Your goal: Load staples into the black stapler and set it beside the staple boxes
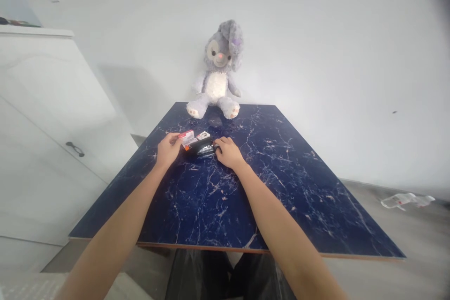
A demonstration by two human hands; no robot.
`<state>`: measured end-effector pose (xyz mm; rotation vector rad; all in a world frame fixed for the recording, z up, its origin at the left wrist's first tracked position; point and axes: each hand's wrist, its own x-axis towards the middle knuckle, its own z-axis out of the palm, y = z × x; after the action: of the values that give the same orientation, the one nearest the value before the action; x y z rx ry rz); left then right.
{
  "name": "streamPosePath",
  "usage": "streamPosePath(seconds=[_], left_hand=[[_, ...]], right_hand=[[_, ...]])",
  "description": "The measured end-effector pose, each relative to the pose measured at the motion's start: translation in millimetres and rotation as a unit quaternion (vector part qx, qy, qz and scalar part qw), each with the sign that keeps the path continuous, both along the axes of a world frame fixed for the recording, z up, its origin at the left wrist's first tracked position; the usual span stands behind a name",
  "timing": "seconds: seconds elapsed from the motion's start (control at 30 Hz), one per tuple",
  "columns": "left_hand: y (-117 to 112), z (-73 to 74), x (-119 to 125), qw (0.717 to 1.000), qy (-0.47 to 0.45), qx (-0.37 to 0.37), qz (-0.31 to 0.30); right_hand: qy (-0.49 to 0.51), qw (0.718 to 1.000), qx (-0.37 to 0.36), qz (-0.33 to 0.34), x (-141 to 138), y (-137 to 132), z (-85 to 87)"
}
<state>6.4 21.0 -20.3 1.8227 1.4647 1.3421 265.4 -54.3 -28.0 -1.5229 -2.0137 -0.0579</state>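
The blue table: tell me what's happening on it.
A person has both hands at a small group of things on the blue table. The left hand is at the near-left edge of a red-and-white box; the right hand is at the right end of a dark item. A small white box lies just beyond that item. A plush toy sits at the far edge.

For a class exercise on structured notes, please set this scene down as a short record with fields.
Surface: dark blue marbled table
Left hand: at the left end of a red-and-white box; grip unclear
Right hand: at the right end of a black item; its kind is unclear
Between hands: also a small white box
Far edge: grey plush toy, sitting
Left side: white cabinet, dark handle
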Motion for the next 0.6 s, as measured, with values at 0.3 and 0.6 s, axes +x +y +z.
streamPosePath(seconds=[0.3, 0.6], left_hand=[[9, 2.7, -8, 0.952, -0.301, -0.049, 0.02], [-4, 21.9, -13, 0.891, -0.424, -0.146, -0.077]], right_hand=[[-0.008, 0.999, 0.0, 0.047, 3, -4, 3.1], [0.016, 0.999, 0.013, -0.041, 3, -3, 5.5]])
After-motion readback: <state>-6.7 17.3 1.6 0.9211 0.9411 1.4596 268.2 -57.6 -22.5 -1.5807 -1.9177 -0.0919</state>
